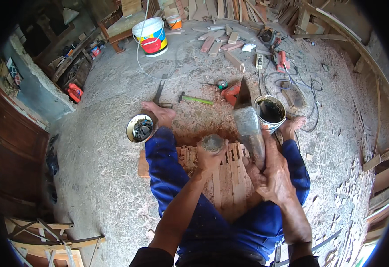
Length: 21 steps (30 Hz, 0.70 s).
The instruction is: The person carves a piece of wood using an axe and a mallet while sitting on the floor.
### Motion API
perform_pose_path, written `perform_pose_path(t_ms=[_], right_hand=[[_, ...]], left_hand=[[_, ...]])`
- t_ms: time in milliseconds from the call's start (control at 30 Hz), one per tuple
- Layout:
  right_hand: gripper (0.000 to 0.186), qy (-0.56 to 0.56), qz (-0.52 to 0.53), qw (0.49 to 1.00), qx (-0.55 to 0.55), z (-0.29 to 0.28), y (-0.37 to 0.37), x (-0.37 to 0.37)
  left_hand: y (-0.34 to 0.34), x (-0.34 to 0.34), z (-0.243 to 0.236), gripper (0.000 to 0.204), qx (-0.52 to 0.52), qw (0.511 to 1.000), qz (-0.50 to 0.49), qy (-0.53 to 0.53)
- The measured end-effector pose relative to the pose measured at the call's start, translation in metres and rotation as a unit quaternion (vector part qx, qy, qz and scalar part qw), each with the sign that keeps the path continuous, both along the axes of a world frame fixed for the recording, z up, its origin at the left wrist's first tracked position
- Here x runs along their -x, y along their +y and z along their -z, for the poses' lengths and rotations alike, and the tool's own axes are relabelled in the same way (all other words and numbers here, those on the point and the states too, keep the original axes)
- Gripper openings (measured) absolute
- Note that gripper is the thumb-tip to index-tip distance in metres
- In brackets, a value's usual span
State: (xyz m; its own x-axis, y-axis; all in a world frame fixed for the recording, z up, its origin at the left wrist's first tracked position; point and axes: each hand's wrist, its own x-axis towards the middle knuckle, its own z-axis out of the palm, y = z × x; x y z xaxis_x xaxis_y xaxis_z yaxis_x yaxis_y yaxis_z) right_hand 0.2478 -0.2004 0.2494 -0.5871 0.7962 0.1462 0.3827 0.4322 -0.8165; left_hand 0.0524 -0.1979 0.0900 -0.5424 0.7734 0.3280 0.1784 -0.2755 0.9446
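My left hand [211, 159] is closed around an upright tool, apparently a chisel [212, 143], whose round, battered top faces up. Its lower end is hidden by the hand. Under it, between my legs, lie several wooden pieces [225, 182] side by side, with dark slots cut near their far ends. My right hand [270, 175] grips the narrow end of a worn, pale grey mallet [249, 124]. The mallet's thick head points away from me, right of the chisel and apart from it.
A tub of small dark metal parts [142, 129] stands by my left foot, a dark-stained bucket [271, 112] by my right. Beyond lie a green-handled hammer [196, 99], a red-handled tool [232, 93], cables [312, 89] and wood offcuts [214, 46]. A white bucket [152, 38] stands farther back.
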Motion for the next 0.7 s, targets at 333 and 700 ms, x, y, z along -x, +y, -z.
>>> perform_pose_path(t_ms=[333, 700], right_hand=[[0.072, -0.153, -0.110, 0.975, -0.117, 0.017, -0.003, 0.001], [0.030, -0.133, 0.194, 0.958, -0.166, -0.109, 0.027, 0.017]], left_hand=[[0.002, 0.002, 0.043, 0.032, -0.108, 0.968, 0.135, -0.182], [-0.010, 0.001, 0.020, 0.038, 0.101, 0.989, 0.111, -0.012]])
